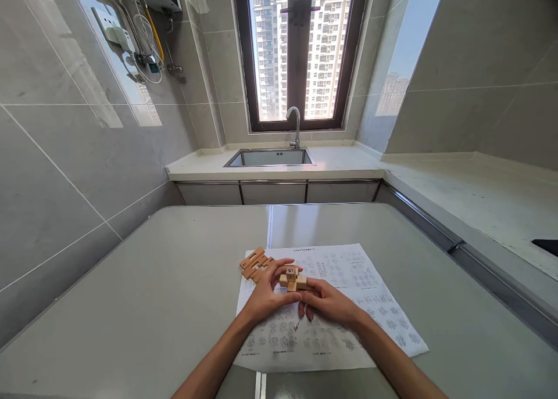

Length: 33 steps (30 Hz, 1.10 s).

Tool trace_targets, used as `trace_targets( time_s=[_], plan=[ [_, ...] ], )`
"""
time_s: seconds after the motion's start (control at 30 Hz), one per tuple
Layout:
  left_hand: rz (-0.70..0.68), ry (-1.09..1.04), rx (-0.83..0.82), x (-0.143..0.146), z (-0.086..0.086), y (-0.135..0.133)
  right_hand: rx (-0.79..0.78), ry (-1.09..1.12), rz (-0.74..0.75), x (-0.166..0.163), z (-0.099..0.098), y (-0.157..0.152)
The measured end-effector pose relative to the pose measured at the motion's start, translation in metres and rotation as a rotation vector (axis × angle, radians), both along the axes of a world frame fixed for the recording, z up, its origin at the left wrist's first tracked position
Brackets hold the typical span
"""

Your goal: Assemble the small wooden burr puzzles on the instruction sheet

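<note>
A small cross-shaped wooden burr puzzle point(292, 280) is held above a printed sheet, between my two hands. My left hand point(274, 286) curls around its left side, with the fingers behind it and the thumb in front, below. From the right, my right hand point(325, 300) grips it, thumb and fingers closed near its lower right side. A block with a dark mark sticks up from the middle of the puzzle. Just beyond my left hand, several notched wooden pieces point(254, 263) lie side by side at the sheet's upper left corner, partly hidden by my fingers.
The large white paper sheet point(335, 352), printed with diagrams, lies on a pale grey table point(152, 306). Behind the table is a counter with a sink point(270, 157) and a faucet point(296, 126), below a window. Another counter point(475, 184) runs along the right.
</note>
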<state>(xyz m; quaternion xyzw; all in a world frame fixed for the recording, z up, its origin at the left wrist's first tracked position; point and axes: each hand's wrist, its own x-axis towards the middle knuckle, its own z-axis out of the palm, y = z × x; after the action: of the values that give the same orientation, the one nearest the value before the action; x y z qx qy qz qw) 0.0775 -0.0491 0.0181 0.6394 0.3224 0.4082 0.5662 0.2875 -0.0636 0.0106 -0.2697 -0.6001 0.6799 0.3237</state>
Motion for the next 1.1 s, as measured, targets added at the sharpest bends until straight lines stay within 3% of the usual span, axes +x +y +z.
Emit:
trace_targets(
  time_s=[0.2, 0.4, 0.77, 0.93, 1.1],
  plan=[
    [-0.057, -0.033, 0.016, 0.0, 0.001, 0.0, 0.034, 0.016, 0.025, -0.001, -0.002, 0.001],
    [-0.07, -0.03, -0.002, 0.0, 0.002, -0.001, 0.078, -0.035, -0.066, 0.0, -0.009, 0.003],
    [-0.018, 0.035, 0.046, -0.001, 0.009, -0.003, 0.164, -0.052, -0.166, -0.003, 0.0, -0.002],
    [0.038, 0.054, 0.053, 0.002, 0.009, -0.006, 0.118, -0.07, -0.187, -0.006, -0.004, -0.002],
    [0.031, 0.093, 0.066, 0.005, 0.007, -0.006, 0.186, -0.086, -0.183, -0.008, -0.006, -0.005]
  ],
)
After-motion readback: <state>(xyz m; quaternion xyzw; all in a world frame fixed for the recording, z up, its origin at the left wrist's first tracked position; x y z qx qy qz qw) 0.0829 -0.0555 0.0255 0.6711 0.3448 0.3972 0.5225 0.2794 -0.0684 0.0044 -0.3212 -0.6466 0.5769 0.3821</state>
